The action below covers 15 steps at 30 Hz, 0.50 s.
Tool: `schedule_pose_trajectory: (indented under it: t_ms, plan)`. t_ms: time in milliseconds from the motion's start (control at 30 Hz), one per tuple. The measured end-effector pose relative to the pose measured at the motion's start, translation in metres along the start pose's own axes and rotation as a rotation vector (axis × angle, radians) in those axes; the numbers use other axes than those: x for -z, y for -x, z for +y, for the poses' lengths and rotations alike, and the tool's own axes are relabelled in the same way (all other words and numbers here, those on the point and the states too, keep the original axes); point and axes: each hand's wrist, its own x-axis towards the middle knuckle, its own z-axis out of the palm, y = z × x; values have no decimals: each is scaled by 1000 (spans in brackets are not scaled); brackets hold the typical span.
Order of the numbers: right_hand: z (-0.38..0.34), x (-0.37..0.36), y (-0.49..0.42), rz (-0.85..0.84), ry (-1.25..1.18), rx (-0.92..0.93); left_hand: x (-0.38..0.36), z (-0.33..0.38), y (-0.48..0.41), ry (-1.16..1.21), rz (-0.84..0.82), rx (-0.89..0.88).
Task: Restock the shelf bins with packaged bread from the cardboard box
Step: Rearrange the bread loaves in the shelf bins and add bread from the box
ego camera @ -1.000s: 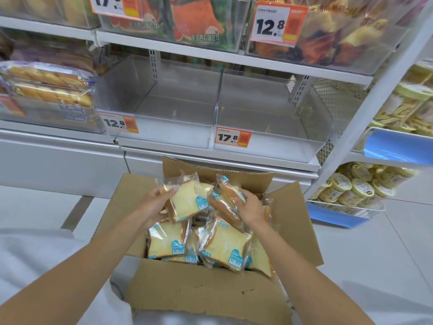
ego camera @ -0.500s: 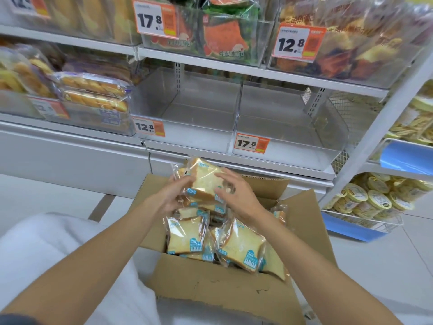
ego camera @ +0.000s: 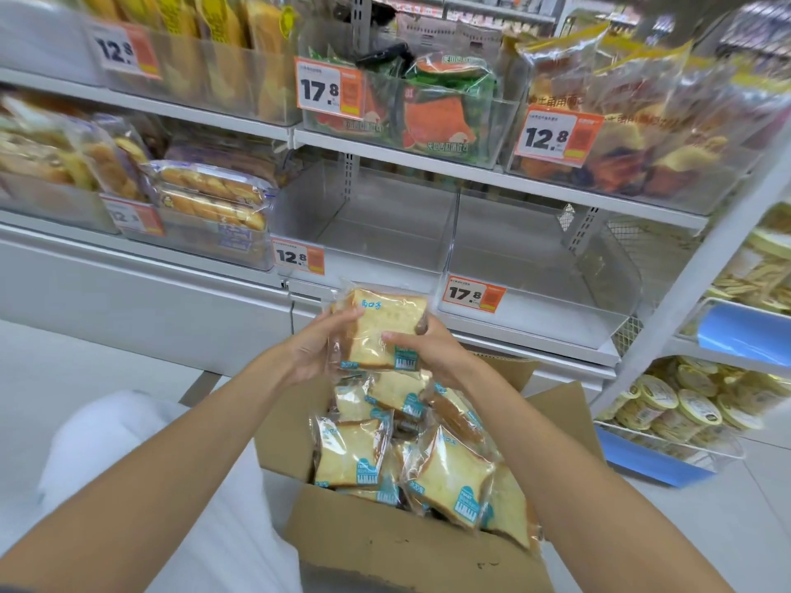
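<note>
Where the held bread is: bread pack (ego camera: 381, 327) raised above the open cardboard box (ego camera: 406, 549), in front of the lower shelf edge, upright with its flat face toward the camera.
Left hand (ego camera: 314, 350): grips the left edge of the pack, thumb on the front film, fingers curled behind.
Right hand (ego camera: 428, 348): grips the right edge, thumb laid across the lower front, fingers wrapped behind.
Pack count in grip: cannot be told; a second teal label edge shows just below the front pack.
Pack markings: blue handwritten-style characters at top left; teal label with piano-key graphic at bottom right.
Box contents: loose packs (ego camera: 351, 453) of the same sliced bread, lying at mixed angles; one label appears to read TOAST, and the smaller print is blurred.
Left bin (ego camera: 385, 246): clear-walled, on the lower shelf; price tag (ego camera: 297, 256) reads 12.8.
Right bin (ego camera: 526, 267): clear-walled, just beside the left bin; orange tag (ego camera: 473, 294) reads 17.8.
Upper shelf, centre: green and orange packs; upper tag (ego camera: 327, 89) reads 17.8.
Upper shelf, right: mixed yellow and purple packs; right-hand tag (ego camera: 556, 136) reads 12.8.
Lower shelf, left: roll packs (ego camera: 209, 194) in clear film; adjacent tag blurred.
</note>
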Motion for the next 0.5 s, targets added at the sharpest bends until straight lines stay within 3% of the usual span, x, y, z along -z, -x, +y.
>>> schedule_pose_trajectory:
  t_ms: [100,167,233,333,433,500]
  plan:
    - [-18,-4,-7,-64,9,26,8,16,-10,-131,128,-49]
    - [-30,-8,-16,-124,-176,-24,14,29,-18,-138,174,-85]
    - [-44,-11,-30,-132,-286,-38,23,44,-31,-225,158,-94]
    - [-68,-14,-64,-68,-263,0,31,77,-47,-380,119,-79]
    - [-96,-12,-104,-12,-261,31,41,114,-66,-508,364,-212]
    - [-111,-7,-134,42,-287,52,68,126,-90,-525,562,-417]
